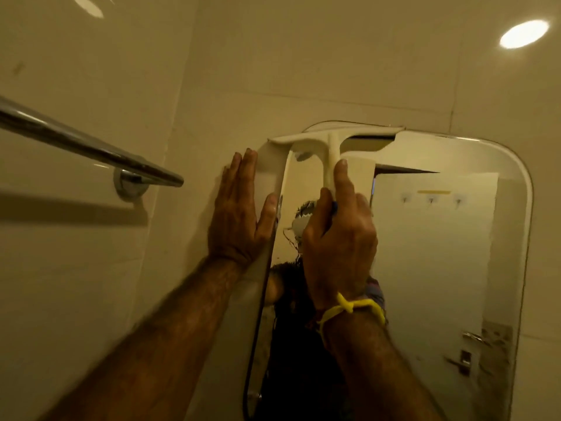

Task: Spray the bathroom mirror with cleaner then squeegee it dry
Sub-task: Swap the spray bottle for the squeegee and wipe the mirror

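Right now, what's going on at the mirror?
A person is squeegeeing the mirror. The right hand grips the handle of a white squeegee, whose blade sits across the mirror's top left corner. The left hand lies flat, fingers straight, against the wall and the mirror's left edge. A chrome towel bar runs along the wall to the left. No spray bottle is in view.

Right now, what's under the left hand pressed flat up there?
The left hand lies flat on the wall tile, fingers straight, its thumb touching the mirror at the left edge. The tile under the palm is covered. The right hand grips the squeegee.
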Demonstrator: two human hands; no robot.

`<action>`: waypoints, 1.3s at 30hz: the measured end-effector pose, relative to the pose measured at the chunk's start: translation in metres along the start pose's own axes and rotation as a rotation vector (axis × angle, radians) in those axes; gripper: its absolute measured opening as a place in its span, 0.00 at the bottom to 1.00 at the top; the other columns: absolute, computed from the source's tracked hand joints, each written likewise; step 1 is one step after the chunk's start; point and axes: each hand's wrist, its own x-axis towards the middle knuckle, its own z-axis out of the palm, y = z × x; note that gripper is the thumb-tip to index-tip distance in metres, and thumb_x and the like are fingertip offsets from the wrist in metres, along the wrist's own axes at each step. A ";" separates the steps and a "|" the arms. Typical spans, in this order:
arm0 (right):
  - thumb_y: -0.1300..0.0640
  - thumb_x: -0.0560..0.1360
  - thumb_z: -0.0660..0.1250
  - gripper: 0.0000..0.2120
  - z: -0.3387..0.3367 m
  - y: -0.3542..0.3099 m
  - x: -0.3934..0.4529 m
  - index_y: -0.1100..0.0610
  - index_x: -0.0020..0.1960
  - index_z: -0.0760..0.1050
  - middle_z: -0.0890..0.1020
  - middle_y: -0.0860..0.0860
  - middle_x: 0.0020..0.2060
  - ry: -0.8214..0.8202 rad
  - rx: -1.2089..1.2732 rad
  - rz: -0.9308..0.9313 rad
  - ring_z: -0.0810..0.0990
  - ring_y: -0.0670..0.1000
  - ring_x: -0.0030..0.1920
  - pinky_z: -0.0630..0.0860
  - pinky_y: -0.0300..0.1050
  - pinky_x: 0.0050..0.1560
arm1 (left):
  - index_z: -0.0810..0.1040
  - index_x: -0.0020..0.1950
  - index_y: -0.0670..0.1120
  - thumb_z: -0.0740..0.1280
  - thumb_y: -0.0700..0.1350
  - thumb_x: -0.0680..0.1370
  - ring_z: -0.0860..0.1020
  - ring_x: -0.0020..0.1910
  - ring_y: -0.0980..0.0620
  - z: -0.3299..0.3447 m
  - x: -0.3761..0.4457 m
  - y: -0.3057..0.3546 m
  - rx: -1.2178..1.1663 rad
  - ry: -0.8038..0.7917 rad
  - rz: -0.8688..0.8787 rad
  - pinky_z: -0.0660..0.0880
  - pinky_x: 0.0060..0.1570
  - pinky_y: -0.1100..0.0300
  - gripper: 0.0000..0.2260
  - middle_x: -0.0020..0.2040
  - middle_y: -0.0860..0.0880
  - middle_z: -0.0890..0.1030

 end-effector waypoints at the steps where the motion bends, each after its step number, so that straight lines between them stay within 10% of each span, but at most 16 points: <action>1: 0.59 0.80 0.64 0.21 0.001 0.001 -0.002 0.58 0.73 0.68 0.79 0.56 0.43 0.016 -0.007 0.012 0.71 0.46 0.38 0.75 0.42 0.38 | 0.59 0.81 0.38 0.56 0.53 0.82 0.58 0.81 0.44 0.001 0.000 0.000 0.010 0.002 0.004 0.58 0.79 0.44 0.31 0.80 0.41 0.62; 39: 0.60 0.80 0.65 0.21 -0.037 0.004 -0.026 0.58 0.72 0.69 0.79 0.55 0.42 -0.075 -0.095 0.060 0.72 0.45 0.36 0.66 0.27 0.37 | 0.59 0.81 0.37 0.58 0.61 0.81 0.58 0.81 0.41 0.001 -0.003 0.003 0.195 -0.110 0.105 0.55 0.80 0.42 0.36 0.80 0.39 0.61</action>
